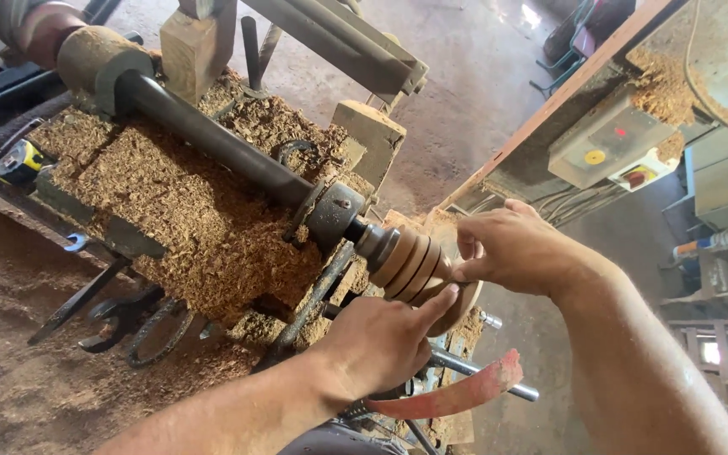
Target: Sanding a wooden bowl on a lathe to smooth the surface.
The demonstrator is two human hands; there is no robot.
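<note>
Both hands are at the end of a wood lathe, on a turned wooden piece (410, 263) with ridges that sits on the spindle (212, 139). The left hand (381, 341) comes from the near side; its thumb presses on the wide lower edge of the piece and the other fingers are curled in, gripping nothing that I can see. The right hand (507, 246) comes from the right and pinches the far right end of the piece with its fingertips, so it grasps the piece. The piece is in the middle of the view, just right of the metal chuck (336, 215). To the left, a thick heap of shavings (179, 211) covers the lathe bed, and a tape measure (17, 162) lies at its far left edge. A wrench (120, 320) hangs under the bed, and a red curved part (457, 394) is near the left wrist. I judge the risk is here: if the spindle turns while the fingers are so close, they could be caught, or the piece could slip and fall into the shavings.
</note>
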